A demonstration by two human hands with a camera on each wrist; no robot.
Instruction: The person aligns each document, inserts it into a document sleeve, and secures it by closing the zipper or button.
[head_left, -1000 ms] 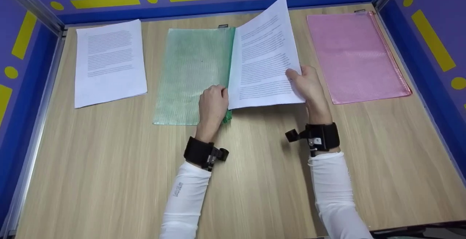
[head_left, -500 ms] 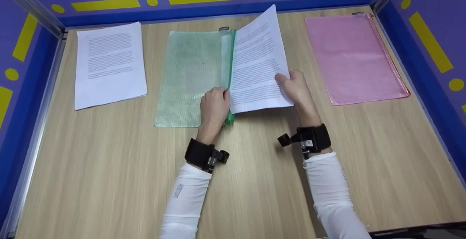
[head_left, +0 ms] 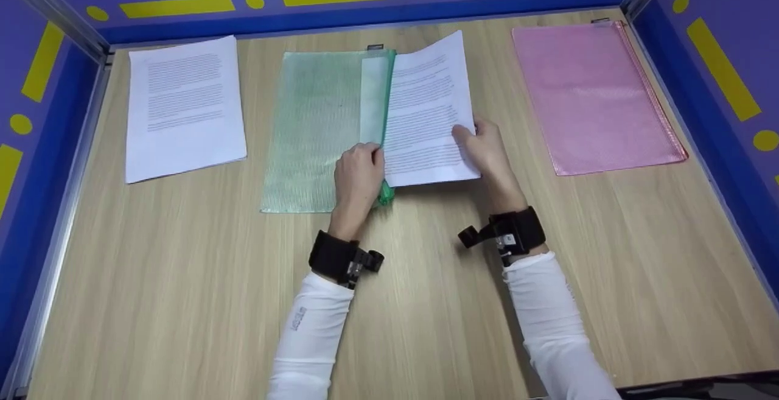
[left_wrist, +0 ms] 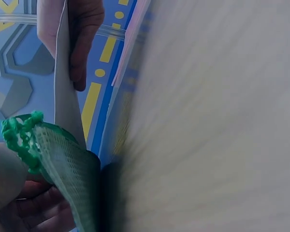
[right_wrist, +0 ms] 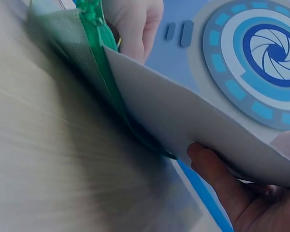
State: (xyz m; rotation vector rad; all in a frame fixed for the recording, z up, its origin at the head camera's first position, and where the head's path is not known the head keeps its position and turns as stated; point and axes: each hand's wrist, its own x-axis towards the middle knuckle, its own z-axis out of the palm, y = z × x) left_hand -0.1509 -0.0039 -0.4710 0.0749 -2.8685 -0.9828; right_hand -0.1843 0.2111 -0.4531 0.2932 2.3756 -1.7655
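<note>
"Paper stack (head_left: 426,114): where does it sit?"

"Partly inside the green pouch (head_left: 313,126), showing through its left face; the rest juts rightward past the dark green edge (head_left: 389,86)."

"Long axis?"

"Front to back, alongside that edge."

"Hands?"

"Right hand (head_left: 487,147) pinches the free long side, thumb on top, the pouch to its left. Left hand (head_left: 358,175), nearer the mouth, grips the edge's near end, fingers curled."
</note>
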